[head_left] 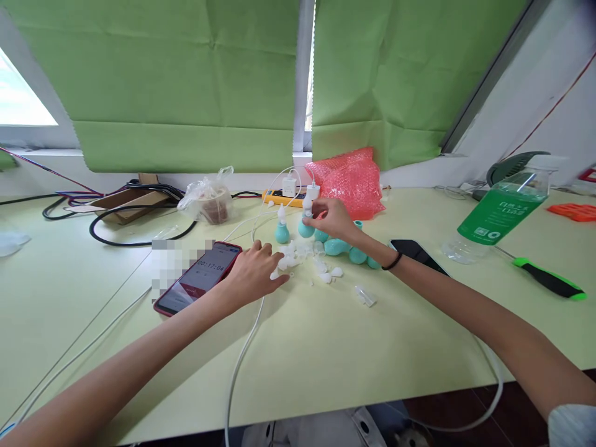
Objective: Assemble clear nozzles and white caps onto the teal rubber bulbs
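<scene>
My right hand (328, 218) is closed, with thumb and fingers at the clear nozzle of a teal squeeze bulb (305, 230). A second teal squeeze bulb (282, 233) stands upright to its left, its whitish tip pointing up. More teal bulbs (336, 247) lie below and behind my right wrist, partly hidden. Over the near-left edge of a heap of small translucent white pieces (302, 249) hovers my left hand (254, 272), fingers apart and palm down. Its fingertips are close to the pieces; whether they touch cannot be made out. A few white tips (331, 274) lie loose in front of the heap.
A phone (200, 279) showing a timer lies beside my left wrist. Another phone (416, 256) sits under my right forearm. White cables cross the table (316, 347). Pink bubble wrap (354, 186), a power strip (282, 198), a tilted green-labelled bottle (500, 211) and a screwdriver (547, 277) surround the area.
</scene>
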`<act>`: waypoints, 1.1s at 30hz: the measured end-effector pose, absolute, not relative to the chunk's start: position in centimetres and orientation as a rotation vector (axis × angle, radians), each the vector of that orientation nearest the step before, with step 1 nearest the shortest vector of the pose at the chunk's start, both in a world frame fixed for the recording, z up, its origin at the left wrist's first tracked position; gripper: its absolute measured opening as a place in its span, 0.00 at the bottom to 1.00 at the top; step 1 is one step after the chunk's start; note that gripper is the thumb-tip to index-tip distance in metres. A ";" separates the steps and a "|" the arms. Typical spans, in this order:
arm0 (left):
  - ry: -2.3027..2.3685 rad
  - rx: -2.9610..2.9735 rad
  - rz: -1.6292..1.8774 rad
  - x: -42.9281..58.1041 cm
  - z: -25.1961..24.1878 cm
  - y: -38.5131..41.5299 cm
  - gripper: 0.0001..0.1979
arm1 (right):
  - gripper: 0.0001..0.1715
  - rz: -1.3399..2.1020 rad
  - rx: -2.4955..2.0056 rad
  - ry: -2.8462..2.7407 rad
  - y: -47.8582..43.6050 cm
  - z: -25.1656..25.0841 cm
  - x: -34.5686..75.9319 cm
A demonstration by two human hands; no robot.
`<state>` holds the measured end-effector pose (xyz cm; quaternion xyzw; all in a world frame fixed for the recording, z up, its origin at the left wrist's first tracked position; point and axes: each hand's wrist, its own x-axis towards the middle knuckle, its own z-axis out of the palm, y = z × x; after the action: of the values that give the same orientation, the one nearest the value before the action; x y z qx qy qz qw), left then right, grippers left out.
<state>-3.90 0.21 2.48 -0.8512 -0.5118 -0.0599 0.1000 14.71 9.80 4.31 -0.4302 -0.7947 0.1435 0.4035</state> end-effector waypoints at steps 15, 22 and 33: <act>-1.510 -2.765 -0.257 -4.4 1.1 1.2 0.15 | 0.32 -0.112 -1.184 -2.176 10.5 3.3 14.2; -1.419 -2.839 -0.473 -3.2 -0.3 0.2 0.17 | 0.12 -0.151 -0.778 -2.530 2.5 2.4 17.1; -1.165 -2.721 -0.679 -2.6 -1.9 0.1 0.11 | 0.13 -0.200 -0.952 -2.688 0.0 -1.3 17.2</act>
<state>-2.59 0.11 -1.92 -0.8948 -0.3830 -0.2235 0.0525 17.23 0.01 -1.28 -0.3299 -0.9308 -0.0693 0.1412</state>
